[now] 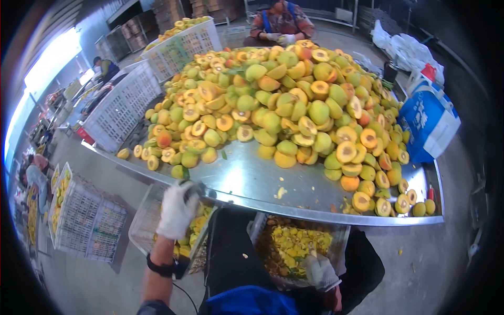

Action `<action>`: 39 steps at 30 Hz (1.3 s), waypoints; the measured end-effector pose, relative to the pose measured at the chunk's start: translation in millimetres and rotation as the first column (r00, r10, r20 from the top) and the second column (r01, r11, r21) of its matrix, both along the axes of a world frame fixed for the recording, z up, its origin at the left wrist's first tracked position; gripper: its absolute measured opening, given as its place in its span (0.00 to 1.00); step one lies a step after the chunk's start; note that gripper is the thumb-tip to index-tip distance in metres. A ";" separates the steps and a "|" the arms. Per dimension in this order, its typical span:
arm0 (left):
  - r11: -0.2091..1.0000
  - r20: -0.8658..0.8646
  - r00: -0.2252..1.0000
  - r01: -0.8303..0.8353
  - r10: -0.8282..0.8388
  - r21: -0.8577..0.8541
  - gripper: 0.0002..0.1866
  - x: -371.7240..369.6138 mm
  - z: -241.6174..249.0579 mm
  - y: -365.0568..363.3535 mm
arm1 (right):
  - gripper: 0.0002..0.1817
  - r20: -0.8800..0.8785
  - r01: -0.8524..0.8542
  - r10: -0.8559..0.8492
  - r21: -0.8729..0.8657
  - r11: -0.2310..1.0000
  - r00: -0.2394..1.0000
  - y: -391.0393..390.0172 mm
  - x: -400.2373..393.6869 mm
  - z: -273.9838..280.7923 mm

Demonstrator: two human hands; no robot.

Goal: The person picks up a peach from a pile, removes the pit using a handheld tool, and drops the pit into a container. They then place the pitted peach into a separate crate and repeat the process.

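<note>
My left hand, in a white glove with dark fingertips, is at the table's front edge, above a crate of yellow fruit pieces. Its fingers are curled, and what they hold, if anything, is too blurred to make out. Low between my legs, my right hand, also gloved, is over a bin of yellow scraps. A small pale thing sticks up by its fingers, too small to name. A large heap of halved and whole yellow-green fruit lies on the metal table.
A blue and white bag stands at the table's right end. White plastic crates line the left edge, and more stacked crates are on the floor. Across the table sits another person. A small red object lies near the right corner.
</note>
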State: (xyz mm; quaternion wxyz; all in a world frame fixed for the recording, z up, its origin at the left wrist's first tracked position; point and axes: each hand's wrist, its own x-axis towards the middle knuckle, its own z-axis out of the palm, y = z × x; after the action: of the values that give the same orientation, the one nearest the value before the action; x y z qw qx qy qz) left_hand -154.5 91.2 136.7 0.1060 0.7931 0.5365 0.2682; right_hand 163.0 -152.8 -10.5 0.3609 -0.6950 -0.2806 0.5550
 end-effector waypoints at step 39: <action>0.738 0.864 0.496 0.616 -0.090 -0.277 0.17 138.0 -85.8 -87.3 | 0.12 0.491 -0.238 0.013 0.398 0.886 0.871 60.4 -56.4 100.6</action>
State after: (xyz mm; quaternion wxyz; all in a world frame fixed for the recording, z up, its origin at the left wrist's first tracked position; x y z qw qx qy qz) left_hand -16.5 3.9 50.8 0.6176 0.6102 0.2951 0.3991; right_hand 106.6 -92.4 90.2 0.3928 -0.6876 -0.5256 0.3108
